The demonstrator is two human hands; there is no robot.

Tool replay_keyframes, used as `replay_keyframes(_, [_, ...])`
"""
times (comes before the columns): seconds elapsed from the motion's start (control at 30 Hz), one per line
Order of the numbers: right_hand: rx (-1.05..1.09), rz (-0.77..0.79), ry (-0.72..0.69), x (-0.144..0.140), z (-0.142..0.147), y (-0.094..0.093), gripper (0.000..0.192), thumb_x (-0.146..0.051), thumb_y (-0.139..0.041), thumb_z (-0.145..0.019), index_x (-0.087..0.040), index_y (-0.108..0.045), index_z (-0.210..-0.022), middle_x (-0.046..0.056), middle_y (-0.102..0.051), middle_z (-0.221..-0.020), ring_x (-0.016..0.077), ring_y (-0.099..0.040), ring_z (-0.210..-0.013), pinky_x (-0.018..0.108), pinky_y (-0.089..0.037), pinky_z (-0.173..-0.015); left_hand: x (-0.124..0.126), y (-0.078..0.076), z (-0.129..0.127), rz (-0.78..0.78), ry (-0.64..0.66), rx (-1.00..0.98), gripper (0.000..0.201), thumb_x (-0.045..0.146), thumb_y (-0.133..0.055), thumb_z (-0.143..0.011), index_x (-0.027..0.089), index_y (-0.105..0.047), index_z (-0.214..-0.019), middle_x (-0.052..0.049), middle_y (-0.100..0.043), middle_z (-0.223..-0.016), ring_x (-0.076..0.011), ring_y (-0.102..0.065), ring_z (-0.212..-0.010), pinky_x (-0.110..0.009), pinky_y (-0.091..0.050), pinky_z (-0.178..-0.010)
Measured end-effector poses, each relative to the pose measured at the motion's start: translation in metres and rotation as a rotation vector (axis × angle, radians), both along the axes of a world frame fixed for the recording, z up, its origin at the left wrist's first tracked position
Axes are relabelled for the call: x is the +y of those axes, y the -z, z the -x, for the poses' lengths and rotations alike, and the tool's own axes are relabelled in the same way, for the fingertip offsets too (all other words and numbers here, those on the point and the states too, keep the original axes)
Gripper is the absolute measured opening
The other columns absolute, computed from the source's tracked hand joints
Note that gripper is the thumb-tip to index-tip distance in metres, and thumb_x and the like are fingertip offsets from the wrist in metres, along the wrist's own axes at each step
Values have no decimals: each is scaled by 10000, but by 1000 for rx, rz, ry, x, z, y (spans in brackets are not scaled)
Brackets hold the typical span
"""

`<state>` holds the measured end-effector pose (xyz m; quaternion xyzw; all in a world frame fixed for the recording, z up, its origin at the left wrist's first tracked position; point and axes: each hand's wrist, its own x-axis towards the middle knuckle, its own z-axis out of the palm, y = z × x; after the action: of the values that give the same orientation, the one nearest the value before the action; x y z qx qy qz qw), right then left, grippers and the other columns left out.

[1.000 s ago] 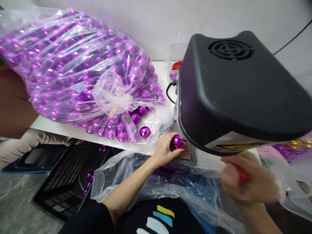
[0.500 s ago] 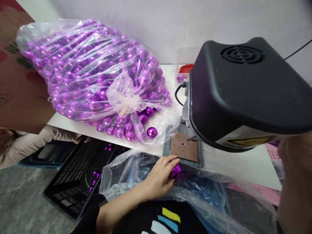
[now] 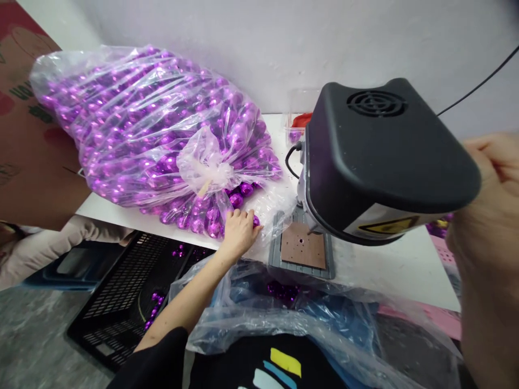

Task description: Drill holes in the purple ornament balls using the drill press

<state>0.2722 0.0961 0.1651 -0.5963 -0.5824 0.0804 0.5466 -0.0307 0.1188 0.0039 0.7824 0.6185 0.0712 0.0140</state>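
Observation:
My left hand (image 3: 239,233) reaches to the mouth of a clear plastic bag (image 3: 133,129) packed with purple balls. Its fingers and thumb close on a shiny, faceted purple ball (image 3: 256,220) on the white table, most of it covered by the hand. At the right edge, my right hand (image 3: 497,173) is curled beside a black machine head (image 3: 389,156); whatever it grips is hidden. Below that head lies a brown plate (image 3: 302,248) with small holes, set on a grey base (image 3: 275,254).
More purple balls (image 3: 284,292) lie in an open clear plastic bag (image 3: 259,324) at my lap. A black crate (image 3: 109,302) stands on the floor at left, near a cardboard box (image 3: 36,135). Behind the machine is a clear tub (image 3: 290,102) with something red.
My left hand has left the lap bag, letting go of a purple ball there, and moved up and left to another ball on the table. My right hand shows more.

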Motion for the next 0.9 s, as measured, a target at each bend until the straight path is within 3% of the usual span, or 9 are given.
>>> replay_keyframes(0.1, [44,44,34,-4,5,-7,414,-549,-647,-877,-142,-686,-818,-25,-490,-619,4,-423,-542,160,-306,-465,3,-9,6,20,9,-148,398,367,-749,-882,140,-668,-1198,-163,-700,-1052,-357,-619,-1045,-483,-455,-935])
replay_keyframes(0.2, [73,34,10,-4,6,-7,417,-555,-668,-858,-142,-675,-793,-43,-463,-572,1,-395,-482,164,-331,-439,-10,-27,9,16,-66,-692,530,434,-744,-885,177,-606,-1328,-127,-666,-1197,-288,-629,-1068,-400,-483,-911])
replay_keyframes(0.3, [118,21,-10,-1,7,-5,419,-550,-672,-856,-137,-658,-786,-58,-425,-545,-7,-362,-448,158,-335,-418,-30,-33,0,335,-56,-1256,547,548,-680,-905,199,-625,-1324,-76,-685,-1103,-204,-636,-909,-292,-489,-720])
replay_keyframes(0.4, [106,10,-20,-1,8,-3,419,-534,-651,-878,-124,-642,-789,-67,-379,-531,-25,-320,-445,131,-305,-423,-44,-15,-23,653,-30,-1518,542,564,-705,-873,179,-658,-1251,-72,-695,-1043,-176,-640,-837,-254,-477,-640])
replay_keyframes(0.47, [88,1,-30,-1,8,-4,417,-528,-643,-885,-121,-644,-798,-68,-373,-532,-33,-306,-449,117,-272,-422,-48,4,-41,636,-4,-1536,517,513,-746,-853,181,-641,-1235,-75,-699,-1089,-194,-658,-927,-288,-524,-754])
replay_keyframes(0.6, [91,-1,-37,-2,8,-3,400,-515,-646,-887,-123,-652,-809,-68,-387,-533,-30,-325,-438,120,-279,-416,-47,33,-69,342,166,-1282,503,424,-715,-904,199,-565,-1328,-103,-665,-1266,-251,-631,-1147,-424,-489,-1035])
replay_keyframes(0.73, [122,-9,-26,0,7,-1,364,-474,-664,-881,-123,-637,-791,-61,-414,-547,-24,-351,-449,124,-262,-408,-45,44,-81,120,274,-1016,459,410,-647,-960,198,-535,-1352,-139,-642,-1337,-304,-592,-1256,-498,-445,-1097])
replay_keyframes(0.9, [146,-12,-39,3,9,-2,373,-490,-665,-879,-131,-605,-795,-65,-390,-553,-6,-359,-445,157,-302,-409,-41,48,-82,31,273,-930,445,428,-689,-942,193,-569,-1300,-126,-692,-1258,-305,-621,-1184,-496,-451,-1064])
